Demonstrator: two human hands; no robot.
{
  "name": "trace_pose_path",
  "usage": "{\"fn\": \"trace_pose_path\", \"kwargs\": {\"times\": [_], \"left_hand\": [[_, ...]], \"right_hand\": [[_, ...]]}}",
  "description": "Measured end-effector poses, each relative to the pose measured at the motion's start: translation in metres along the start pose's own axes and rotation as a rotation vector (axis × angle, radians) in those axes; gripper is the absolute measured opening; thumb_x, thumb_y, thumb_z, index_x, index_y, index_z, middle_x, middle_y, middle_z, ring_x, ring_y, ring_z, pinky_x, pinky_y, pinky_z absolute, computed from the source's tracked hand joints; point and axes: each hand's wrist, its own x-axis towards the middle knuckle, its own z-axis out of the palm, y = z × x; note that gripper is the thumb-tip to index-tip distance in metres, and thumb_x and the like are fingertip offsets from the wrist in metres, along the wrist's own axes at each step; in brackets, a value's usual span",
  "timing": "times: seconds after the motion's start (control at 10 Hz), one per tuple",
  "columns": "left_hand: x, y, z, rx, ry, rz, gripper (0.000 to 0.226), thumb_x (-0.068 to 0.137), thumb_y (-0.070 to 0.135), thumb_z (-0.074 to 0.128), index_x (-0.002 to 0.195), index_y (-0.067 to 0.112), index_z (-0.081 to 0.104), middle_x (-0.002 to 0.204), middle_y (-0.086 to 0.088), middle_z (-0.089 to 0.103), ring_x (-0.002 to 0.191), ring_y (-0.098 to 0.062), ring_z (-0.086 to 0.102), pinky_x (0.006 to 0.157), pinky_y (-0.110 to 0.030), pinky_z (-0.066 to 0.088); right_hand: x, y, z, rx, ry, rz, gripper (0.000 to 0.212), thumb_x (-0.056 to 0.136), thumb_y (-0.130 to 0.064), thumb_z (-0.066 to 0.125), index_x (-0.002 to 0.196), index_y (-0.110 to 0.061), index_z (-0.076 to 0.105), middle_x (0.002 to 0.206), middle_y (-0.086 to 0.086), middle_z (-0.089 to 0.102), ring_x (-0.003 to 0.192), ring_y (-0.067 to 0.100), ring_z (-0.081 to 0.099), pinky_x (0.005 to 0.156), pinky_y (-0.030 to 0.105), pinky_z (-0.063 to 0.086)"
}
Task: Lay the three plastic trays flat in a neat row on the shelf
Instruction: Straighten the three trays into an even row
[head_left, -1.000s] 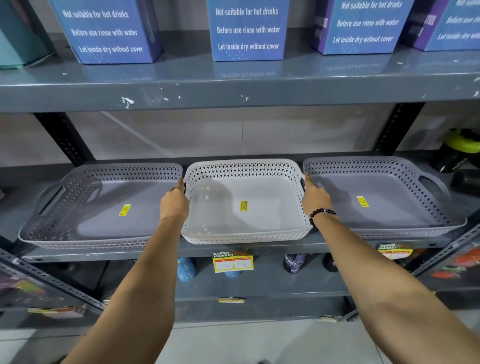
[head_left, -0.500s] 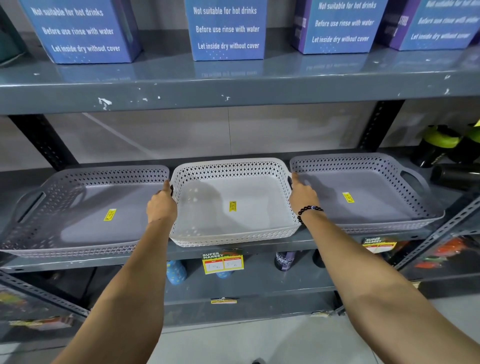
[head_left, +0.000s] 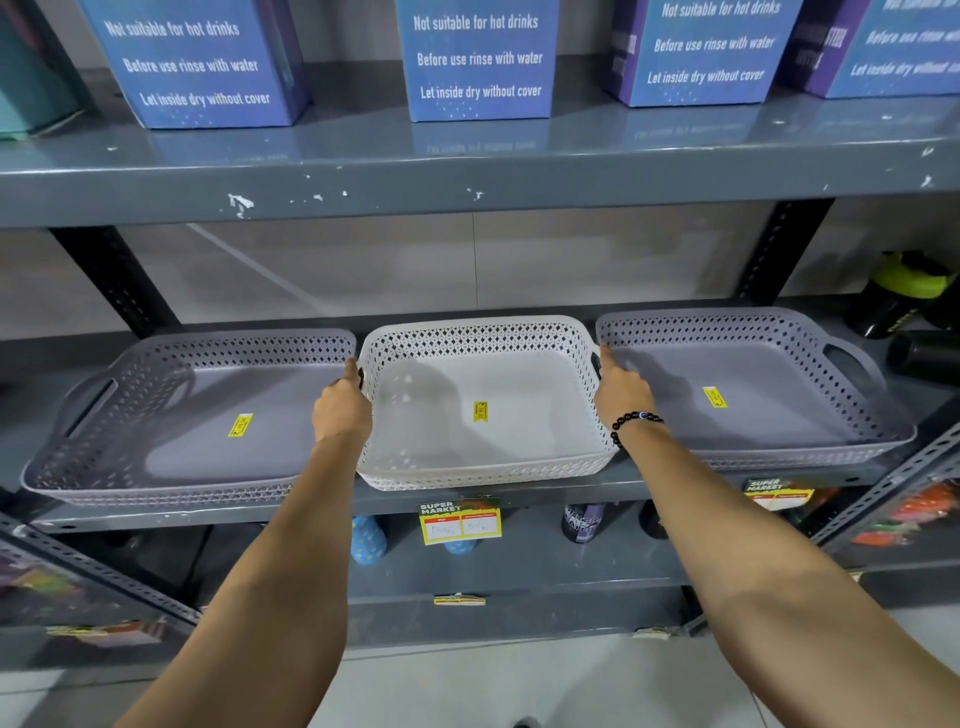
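Three perforated plastic trays lie flat side by side on the grey metal shelf (head_left: 332, 506). The left tray (head_left: 171, 483) and the right tray (head_left: 779, 322) are grey; the middle tray (head_left: 483, 470) is white. Each has a yellow sticker on its floor. My left hand (head_left: 340, 408) grips the white tray's left side handle, and my right hand (head_left: 621, 389), with a black bead bracelet at the wrist, grips its right side handle. The white tray's front rim juts slightly past the shelf edge. Both side handles of the white tray are hidden by my hands.
Blue boxes (head_left: 478, 57) stand on the shelf above. Dark bottles with a green lid (head_left: 904, 291) stand right of the trays. Black uprights (head_left: 119, 280) frame the bay. A price tag (head_left: 460, 519) hangs on the shelf edge, with bottles on the shelf below.
My hands stay on the white tray's two sides. The view has shifted slightly; the trays hold their row and nothing else has moved.
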Motion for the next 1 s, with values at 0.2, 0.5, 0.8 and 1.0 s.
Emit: {"fn": "trace_pose_path", "kwargs": {"times": [0.2, 0.5, 0.8, 1.0], "left_hand": [[0.000, 0.000, 0.001, 0.023, -0.002, 0.007, 0.063, 0.092, -0.006, 0.030, 0.150, 0.017, 0.021, 0.117, -0.027, 0.061, 0.105, -0.043, 0.058, 0.086, -0.047, 0.050], [0.001, 0.000, 0.001, 0.050, -0.010, 0.013, 0.064, 0.091, -0.007, 0.031, 0.150, 0.017, 0.020, 0.116, -0.026, 0.062, 0.104, -0.042, 0.059, 0.084, -0.045, 0.050], [-0.006, 0.002, -0.001, 0.099, -0.056, 0.039, 0.053, 0.103, 0.028, 0.024, 0.151, 0.011, 0.010, 0.151, -0.018, 0.033, 0.133, -0.039, 0.040, 0.106, -0.049, 0.038], [-0.028, 0.010, -0.007, 0.115, 0.089, 0.152, 0.059, 0.103, 0.034, 0.020, 0.151, 0.003, 0.006, 0.159, -0.016, 0.011, 0.148, -0.031, 0.008, 0.123, -0.042, 0.008]], "right_hand": [[-0.002, -0.001, -0.001, 0.030, 0.021, 0.010, 0.065, 0.093, 0.005, 0.034, 0.150, -0.018, 0.018, 0.115, 0.028, 0.060, 0.100, 0.040, 0.062, 0.079, 0.040, 0.052], [-0.003, -0.001, -0.003, -0.004, 0.007, 0.000, 0.066, 0.093, 0.005, 0.034, 0.151, -0.019, 0.016, 0.119, 0.029, 0.058, 0.103, 0.040, 0.062, 0.083, 0.041, 0.051], [-0.010, 0.000, -0.008, -0.028, -0.019, 0.009, 0.055, 0.101, -0.025, 0.028, 0.152, -0.021, 0.008, 0.134, 0.026, 0.050, 0.114, 0.040, 0.057, 0.088, 0.047, 0.050], [-0.028, -0.005, -0.006, -0.102, 0.134, -0.039, 0.060, 0.099, -0.031, 0.031, 0.151, -0.008, 0.009, 0.150, 0.023, 0.032, 0.138, 0.039, 0.032, 0.110, 0.050, 0.033]]}}
